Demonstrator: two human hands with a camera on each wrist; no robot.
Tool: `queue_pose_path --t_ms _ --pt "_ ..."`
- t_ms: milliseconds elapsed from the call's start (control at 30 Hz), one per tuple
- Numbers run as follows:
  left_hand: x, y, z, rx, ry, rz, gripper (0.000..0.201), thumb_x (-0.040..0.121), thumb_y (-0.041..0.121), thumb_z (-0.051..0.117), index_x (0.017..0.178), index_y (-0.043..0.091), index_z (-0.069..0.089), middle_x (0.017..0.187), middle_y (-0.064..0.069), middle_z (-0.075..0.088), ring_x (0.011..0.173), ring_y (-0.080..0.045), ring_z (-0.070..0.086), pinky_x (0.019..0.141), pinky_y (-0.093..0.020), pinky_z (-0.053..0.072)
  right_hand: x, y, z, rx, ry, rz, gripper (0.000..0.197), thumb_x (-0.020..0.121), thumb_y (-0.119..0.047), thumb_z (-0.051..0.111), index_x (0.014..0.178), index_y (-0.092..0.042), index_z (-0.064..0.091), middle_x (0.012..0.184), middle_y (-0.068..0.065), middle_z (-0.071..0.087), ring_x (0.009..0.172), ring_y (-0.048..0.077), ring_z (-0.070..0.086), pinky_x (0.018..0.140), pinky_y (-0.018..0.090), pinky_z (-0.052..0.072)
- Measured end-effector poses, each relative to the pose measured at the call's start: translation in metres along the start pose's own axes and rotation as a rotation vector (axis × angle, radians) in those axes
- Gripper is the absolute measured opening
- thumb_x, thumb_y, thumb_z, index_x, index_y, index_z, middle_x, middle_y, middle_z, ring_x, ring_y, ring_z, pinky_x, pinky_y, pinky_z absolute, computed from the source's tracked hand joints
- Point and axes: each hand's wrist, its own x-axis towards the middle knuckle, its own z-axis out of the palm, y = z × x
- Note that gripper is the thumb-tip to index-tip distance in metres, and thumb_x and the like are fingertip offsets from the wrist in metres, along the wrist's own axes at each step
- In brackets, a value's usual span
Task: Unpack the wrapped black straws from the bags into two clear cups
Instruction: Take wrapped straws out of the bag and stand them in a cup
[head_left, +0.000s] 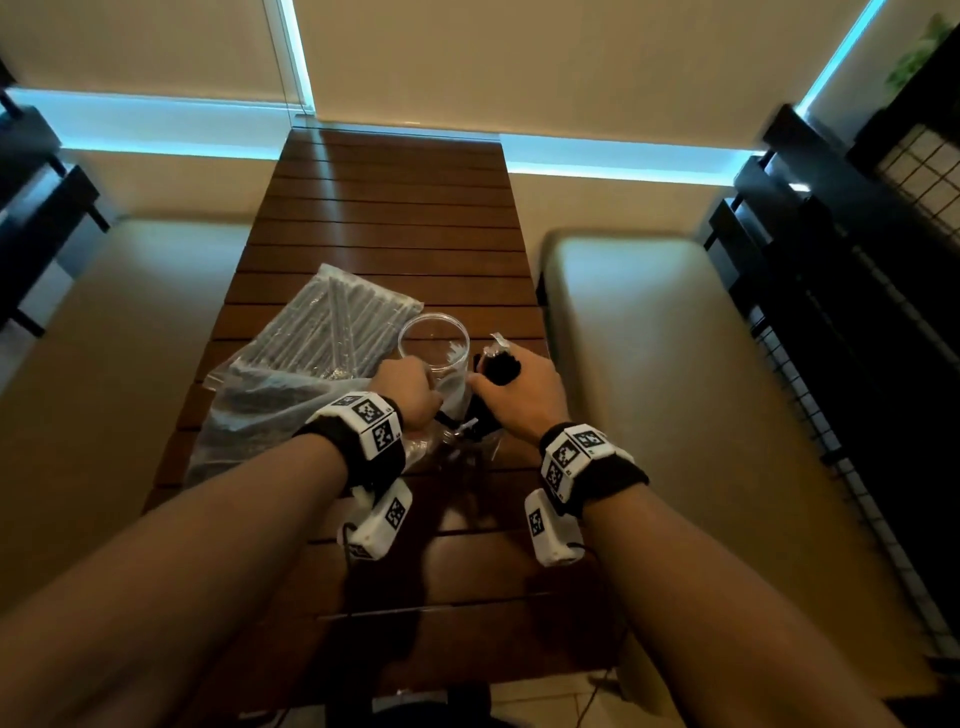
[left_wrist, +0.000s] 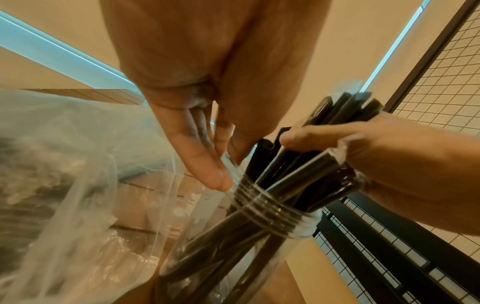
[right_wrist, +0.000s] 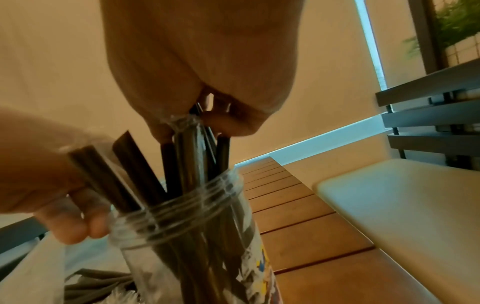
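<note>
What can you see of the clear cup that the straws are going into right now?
The near clear cup is a see-through jar-like vessel with ribbed rings round its neck and a coloured print low on its side. It stands about upright on the slatted wooden table, with a bundle of wrapped black straws fanning out of its mouth. The left hand touches its rim with straight fingers; the right hand grips the straw tops. A second, empty clear cup stands behind it.

2 hands (head_left: 410, 387) (head_left: 524, 387) showing over 1 wooden desk (head_left: 395, 208), 2 clear cups standing, 1 empty (head_left: 434, 340), 1 (left_wrist: 272, 214) filling w/ black straws (left_wrist: 306, 164), too many to count, 2 plastic bags lying, 1 full (head_left: 337, 322), 1 crumpled (head_left: 260, 410)
</note>
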Motion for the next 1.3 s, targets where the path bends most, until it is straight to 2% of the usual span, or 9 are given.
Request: queue_pose_path --t_ms 133,267,467,600,733,933,1033,1100,1300 --pt "0.000 -0.001 0.001 -0.082 -0.004 -0.004 0.020 0.092 0.024 0.063 0.092 0.006 0.071 0.088 -0.012 0.073 0.082 -0.028 0.070 0.076 -0.040 0.059 0.005 -0.002 -0.001 -0.170 0.137 -0.083 0.053 0.072 -0.058 0.075 0.112 -0.034 0.050 0.112 -0.010 0.053 0.098 0.008 0.054 0.077 0.026 0.046" --pt "0.000 -0.003 0.003 -0.117 -0.030 -0.014 0.021 0.093 0.023 0.059 0.092 0.005 0.070 0.086 -0.013 0.073 0.079 -0.030 0.071 0.074 -0.043 0.060 0.018 -0.021 -0.004 -0.258 0.229 -0.345 0.056 0.087 -0.045 0.064 0.137 -0.028 0.045 0.136 0.001 0.047 0.118 0.017 0.047 0.093 0.031 0.040" --pt "-0.005 -0.002 -0.003 -0.035 -0.001 0.006 0.018 0.092 0.017 0.057 0.077 0.008 0.063 0.084 -0.012 0.072 0.080 -0.029 0.069 0.075 -0.038 0.055 0.006 -0.007 0.022 -0.452 -0.221 -0.364 0.042 0.103 -0.035 0.034 0.142 -0.023 0.045 0.144 0.005 0.048 0.131 0.027 0.043 0.100 0.045 0.036" --pt "-0.002 -0.005 -0.004 0.054 0.039 -0.009 0.031 0.090 0.016 0.055 0.061 0.013 0.047 0.079 -0.015 0.065 0.066 -0.028 0.054 0.059 -0.034 0.041 0.011 -0.013 0.023 -0.287 -0.231 -0.307 0.049 0.103 -0.044 0.033 0.145 -0.023 0.044 0.150 0.005 0.043 0.136 0.026 0.038 0.106 0.047 0.034" --pt "0.003 -0.014 -0.007 -0.037 0.024 -0.033 0.022 0.090 0.020 0.055 0.073 0.006 0.058 0.076 -0.012 0.067 0.070 -0.029 0.063 0.062 -0.035 0.050 0.015 -0.020 0.022 -0.279 -0.299 -0.297 0.049 0.103 -0.045 0.032 0.147 -0.024 0.041 0.153 0.004 0.038 0.139 0.025 0.035 0.108 0.049 0.031" --pt "-0.001 -0.027 -0.025 -0.077 0.158 -0.010 0.017 0.083 0.033 0.061 0.092 0.019 0.064 0.090 0.000 0.064 0.080 -0.021 0.062 0.065 -0.030 0.047 0.015 -0.020 0.021 -0.299 -0.088 -0.329 0.043 0.098 -0.047 0.039 0.131 -0.026 0.057 0.136 0.003 0.051 0.124 0.023 0.046 0.099 0.047 0.040" --pt "-0.001 -0.044 -0.020 0.176 0.095 -0.104 0.060 0.074 0.057 0.072 0.116 0.020 0.049 0.122 -0.007 0.049 0.099 -0.028 0.060 0.076 -0.039 0.052 0.016 -0.044 0.020 -0.270 0.072 -0.430 0.022 0.094 -0.035 0.051 0.104 -0.022 0.065 0.108 -0.002 0.059 0.099 0.017 0.050 0.085 0.038 0.043" --pt "-0.001 -0.053 -0.012 0.277 0.014 -0.148 0.059 0.079 0.049 0.072 0.121 0.017 0.047 0.128 -0.011 0.046 0.104 -0.031 0.060 0.081 -0.043 0.054 0.013 -0.063 0.020 -0.220 0.043 -0.519 0.012 0.092 -0.026 0.054 0.090 -0.019 0.064 0.093 -0.004 0.060 0.085 0.013 0.049 0.078 0.034 0.046" --pt "0.005 -0.079 -0.042 0.147 0.155 -0.169 0.008 0.086 0.019 0.062 0.084 0.012 0.063 0.090 -0.012 0.067 0.072 -0.028 0.060 0.060 -0.034 0.047 0.003 -0.105 0.034 -0.235 -0.294 -0.578 0.015 0.092 -0.017 0.053 0.083 -0.012 0.065 0.082 0.002 0.064 0.074 0.017 0.059 0.069 0.035 0.054"
